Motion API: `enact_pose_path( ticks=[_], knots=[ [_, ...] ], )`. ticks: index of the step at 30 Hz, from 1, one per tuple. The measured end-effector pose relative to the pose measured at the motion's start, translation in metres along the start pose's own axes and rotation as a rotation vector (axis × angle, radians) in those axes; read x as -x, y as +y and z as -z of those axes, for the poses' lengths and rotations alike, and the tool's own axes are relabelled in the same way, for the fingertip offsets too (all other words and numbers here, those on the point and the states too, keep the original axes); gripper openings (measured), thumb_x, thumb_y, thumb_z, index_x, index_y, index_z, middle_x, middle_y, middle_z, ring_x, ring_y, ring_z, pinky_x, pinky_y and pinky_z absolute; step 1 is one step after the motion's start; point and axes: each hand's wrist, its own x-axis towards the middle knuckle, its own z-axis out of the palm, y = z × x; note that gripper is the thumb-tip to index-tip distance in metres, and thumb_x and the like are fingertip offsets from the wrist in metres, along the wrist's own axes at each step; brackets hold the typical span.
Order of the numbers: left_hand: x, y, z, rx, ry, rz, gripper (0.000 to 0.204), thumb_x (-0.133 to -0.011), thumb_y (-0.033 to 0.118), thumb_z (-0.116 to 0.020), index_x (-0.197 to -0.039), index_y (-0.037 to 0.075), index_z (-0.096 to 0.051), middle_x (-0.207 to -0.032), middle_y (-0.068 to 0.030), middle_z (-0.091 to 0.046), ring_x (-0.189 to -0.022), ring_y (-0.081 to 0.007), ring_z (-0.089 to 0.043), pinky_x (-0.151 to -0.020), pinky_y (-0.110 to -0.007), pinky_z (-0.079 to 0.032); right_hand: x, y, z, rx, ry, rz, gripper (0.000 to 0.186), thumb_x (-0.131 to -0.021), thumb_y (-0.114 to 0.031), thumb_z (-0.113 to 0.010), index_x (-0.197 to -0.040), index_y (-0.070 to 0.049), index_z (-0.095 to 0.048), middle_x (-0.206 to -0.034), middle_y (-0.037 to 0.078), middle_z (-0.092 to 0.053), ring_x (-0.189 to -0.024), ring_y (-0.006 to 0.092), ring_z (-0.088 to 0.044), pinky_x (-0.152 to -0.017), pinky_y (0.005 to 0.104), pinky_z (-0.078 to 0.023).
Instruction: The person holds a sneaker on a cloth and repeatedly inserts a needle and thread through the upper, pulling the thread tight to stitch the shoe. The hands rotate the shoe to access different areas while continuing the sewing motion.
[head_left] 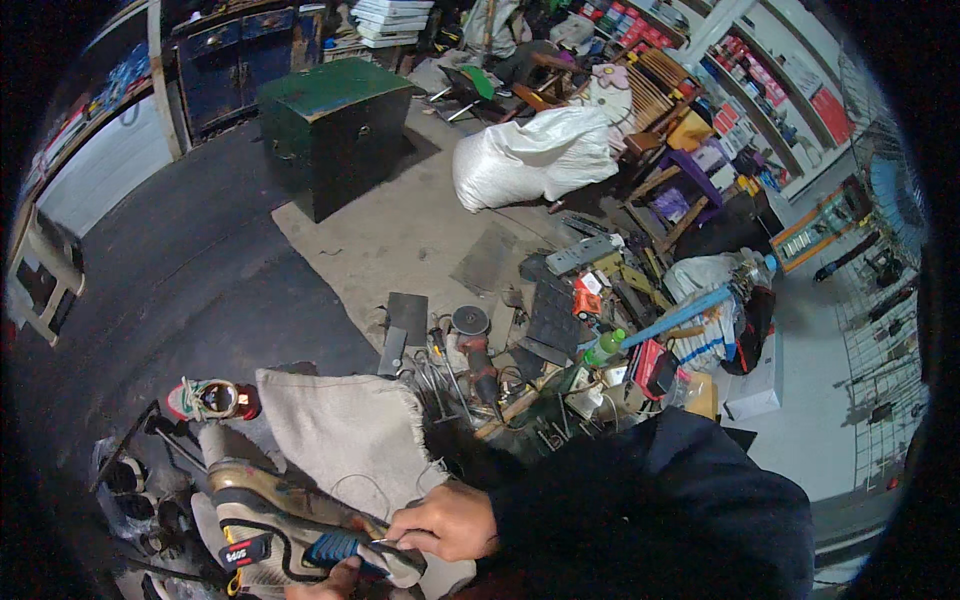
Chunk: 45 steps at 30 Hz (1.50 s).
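Note:
A worn sneaker in beige and dark trim, with a blue patch and a dark tag, lies on its side over my lap at the bottom. My left hand grips its near side, thumb pressed beside the blue patch; the rest of that hand is cut off by the lower edge. My right hand is closed at one end of the sneaker, fingers pinched. A thin pale tip shows at the fingertips, too small to name. A fine thread loops over the beige cloth just beyond the sneaker.
An angle grinder lies among hand tools and scraps ahead. Another sneaker stands at left, near several dark shoes. Farther off are a green chest, a white sack and a green bottle. Shelves line the right wall.

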Motion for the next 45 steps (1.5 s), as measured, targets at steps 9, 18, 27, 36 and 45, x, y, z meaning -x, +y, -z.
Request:
enact_pose_path(
  ticks=[9,18,27,36,45],
  knots=[
    [-0.001,0.007,0.001,0.368,0.055,0.367,0.021,-0.085,-0.004,-0.059,-0.105,-0.002,-0.066,-0.105,-0.0095,-0.070,-0.090,-0.0211,-0.067,-0.087,-0.034,-0.054,-0.013,0.006,0.000,-0.542,-0.051,-0.228,0.012,-0.089,-0.012,-0.069,-0.095,-0.004,-0.061,-0.071,0.019,-0.065,-0.069,0.0411,-0.067,-0.062,0.0480,-0.051],
    [-0.015,0.042,-0.004,0.227,0.111,0.457,0.018,-0.084,-0.001,-0.061,-0.101,-0.001,-0.067,-0.100,-0.0073,-0.070,-0.086,-0.0202,-0.067,-0.078,-0.034,-0.055,-0.018,0.004,0.001,-0.029,-0.001,0.023,0.016,-0.088,-0.015,-0.073,-0.096,-0.007,-0.062,-0.075,0.017,-0.068,-0.073,0.0400,-0.069,-0.065,0.0476,-0.051],
    [-0.010,0.051,0.021,-0.014,-0.185,0.424,0.018,-0.092,0.022,-0.076,-0.097,0.005,-0.071,-0.082,-0.0011,-0.069,-0.075,-0.0140,-0.065,-0.068,-0.032,-0.053,-0.008,0.015,0.035,-0.315,-0.195,-0.011,0.016,-0.095,-0.013,-0.075,-0.100,0.000,-0.066,-0.081,0.006,-0.071,-0.075,0.0106,-0.070,-0.067,0.0278,-0.056],
    [-0.021,0.070,0.075,0.706,-0.078,0.535,0.034,-0.095,0.019,-0.056,-0.120,-0.002,-0.068,-0.103,-0.0009,-0.067,-0.099,-0.0109,-0.060,-0.090,-0.024,-0.047,0.006,0.001,0.073,-0.391,-0.208,-0.166,0.014,-0.093,-0.012,-0.076,-0.097,-0.001,-0.069,-0.080,0.004,-0.069,-0.068,0.0096,-0.066,-0.062,0.0257,-0.051],
    [-0.023,0.079,0.054,-0.759,-0.363,0.190,0.019,-0.075,0.011,-0.074,-0.091,0.001,-0.073,-0.092,-0.0177,-0.070,-0.093,-0.0375,-0.069,-0.078,-0.044,-0.056,0.010,0.011,0.065,-0.397,-0.205,-0.103,0.012,-0.094,-0.011,-0.075,-0.096,-0.001,-0.068,-0.079,0.003,-0.069,-0.068,0.0084,-0.066,-0.061,0.0230,-0.052]
  ],
)
